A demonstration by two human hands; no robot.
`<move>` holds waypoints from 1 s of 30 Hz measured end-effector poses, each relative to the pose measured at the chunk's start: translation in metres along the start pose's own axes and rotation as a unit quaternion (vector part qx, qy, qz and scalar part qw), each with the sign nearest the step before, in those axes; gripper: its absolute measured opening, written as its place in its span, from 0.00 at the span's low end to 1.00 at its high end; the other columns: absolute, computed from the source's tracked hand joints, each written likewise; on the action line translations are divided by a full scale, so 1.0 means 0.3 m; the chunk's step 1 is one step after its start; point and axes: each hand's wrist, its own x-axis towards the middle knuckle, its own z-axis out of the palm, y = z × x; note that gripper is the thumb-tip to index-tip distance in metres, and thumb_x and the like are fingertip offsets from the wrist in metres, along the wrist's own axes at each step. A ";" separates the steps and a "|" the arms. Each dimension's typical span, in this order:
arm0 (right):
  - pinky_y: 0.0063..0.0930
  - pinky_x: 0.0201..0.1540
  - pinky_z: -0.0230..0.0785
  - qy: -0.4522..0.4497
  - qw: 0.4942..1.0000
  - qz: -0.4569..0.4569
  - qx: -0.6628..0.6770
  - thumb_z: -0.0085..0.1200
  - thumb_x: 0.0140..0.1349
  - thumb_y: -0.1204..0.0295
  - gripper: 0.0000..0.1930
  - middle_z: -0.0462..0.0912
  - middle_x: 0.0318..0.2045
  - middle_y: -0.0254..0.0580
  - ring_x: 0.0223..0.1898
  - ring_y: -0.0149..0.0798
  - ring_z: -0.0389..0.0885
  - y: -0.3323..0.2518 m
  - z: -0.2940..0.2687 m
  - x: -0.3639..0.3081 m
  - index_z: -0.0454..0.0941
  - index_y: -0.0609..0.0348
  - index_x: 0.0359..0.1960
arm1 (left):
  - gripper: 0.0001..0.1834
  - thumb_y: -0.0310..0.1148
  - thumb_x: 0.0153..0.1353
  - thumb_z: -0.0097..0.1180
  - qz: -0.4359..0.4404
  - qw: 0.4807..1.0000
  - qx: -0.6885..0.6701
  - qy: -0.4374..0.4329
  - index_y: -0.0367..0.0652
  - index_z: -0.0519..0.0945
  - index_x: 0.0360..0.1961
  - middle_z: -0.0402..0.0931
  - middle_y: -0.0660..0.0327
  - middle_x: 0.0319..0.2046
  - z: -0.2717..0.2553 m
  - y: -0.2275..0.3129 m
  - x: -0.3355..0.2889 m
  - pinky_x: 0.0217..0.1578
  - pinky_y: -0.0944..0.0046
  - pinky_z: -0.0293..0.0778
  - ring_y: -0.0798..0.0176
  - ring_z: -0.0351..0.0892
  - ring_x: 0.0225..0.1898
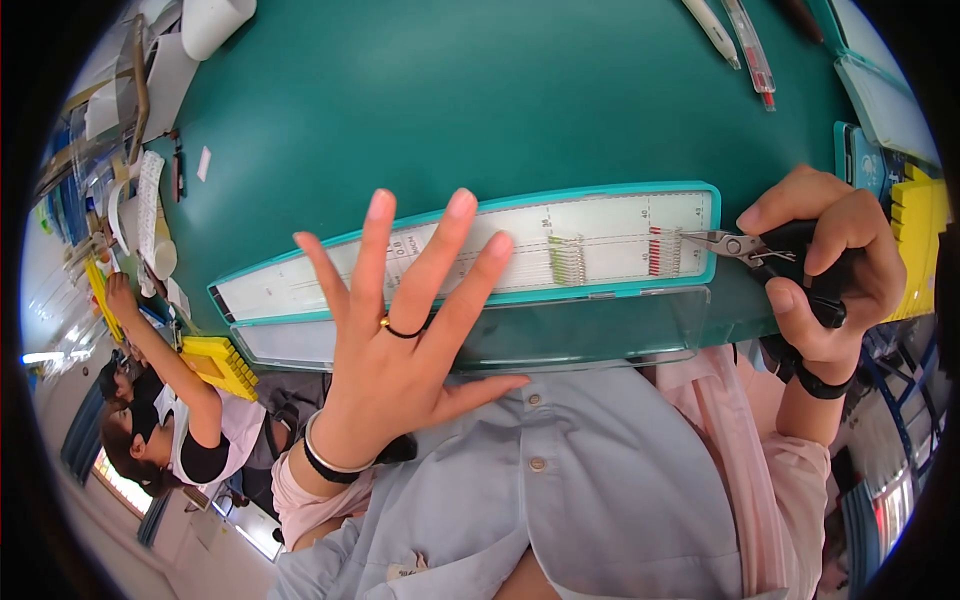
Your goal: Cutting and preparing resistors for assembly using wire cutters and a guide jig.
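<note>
A long, narrow teal case [640, 188] lies across the table with its clear lid [600, 335] folded down towards me. On its white, marked lining sit a row of small green-ended pins or wires [567, 261] and a row of red-ended ones [664, 252]; their exact kind is too small to tell. My left hand [390, 350] hovers over the case's left half, fingers spread, holding nothing and hiding part of the lining. At the right end my right hand [850, 255] grips small pliers [738, 246] with black handles. Their tips reach the red-ended row.
Two pens [712, 35] [754, 60] lie at the far right. An opened teal box [885, 100] and a yellow ridged block [915, 245] stand by my right hand. Left are paper rolls [150, 215], another yellow block [220, 365] and a person [180, 420] reaching to the table.
</note>
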 end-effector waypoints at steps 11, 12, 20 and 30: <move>0.29 0.44 0.71 0.095 0.993 0.042 0.058 0.68 0.51 0.75 0.18 0.84 0.37 0.56 0.37 0.38 0.79 -0.018 0.035 -0.038 0.66 0.57 0.32 | 0.50 0.59 0.44 0.72 0.017 0.990 -0.092 0.108 0.41 0.75 0.65 0.65 0.50 0.70 0.041 0.024 -0.025 0.69 0.42 0.60 0.38 0.58 0.72; 0.28 0.44 0.71 0.108 0.992 0.043 0.047 0.67 0.52 0.75 0.17 0.84 0.38 0.56 0.38 0.38 0.79 -0.023 0.042 -0.035 0.66 0.57 0.32 | 0.49 0.58 0.42 0.74 0.005 0.988 -0.102 0.112 0.43 0.76 0.64 0.64 0.49 0.70 0.036 0.024 -0.032 0.69 0.39 0.59 0.38 0.57 0.73; 0.26 0.48 0.70 0.126 0.991 0.027 0.030 0.61 0.57 0.78 0.13 0.84 0.40 0.56 0.39 0.34 0.78 -0.050 0.081 -0.007 0.66 0.58 0.34 | 0.48 0.57 0.39 0.77 -0.013 0.988 -0.084 0.131 0.47 0.78 0.63 0.61 0.48 0.72 0.027 0.011 -0.039 0.69 0.33 0.54 0.38 0.50 0.75; 0.28 0.39 0.75 0.047 0.998 -0.030 0.003 0.67 0.50 0.84 0.16 0.84 0.37 0.60 0.36 0.41 0.83 -0.040 0.170 0.049 0.69 0.62 0.32 | 0.45 0.59 0.41 0.73 -0.034 0.986 -0.114 0.121 0.52 0.78 0.61 0.60 0.50 0.73 0.043 -0.003 -0.040 0.67 0.32 0.54 0.38 0.50 0.74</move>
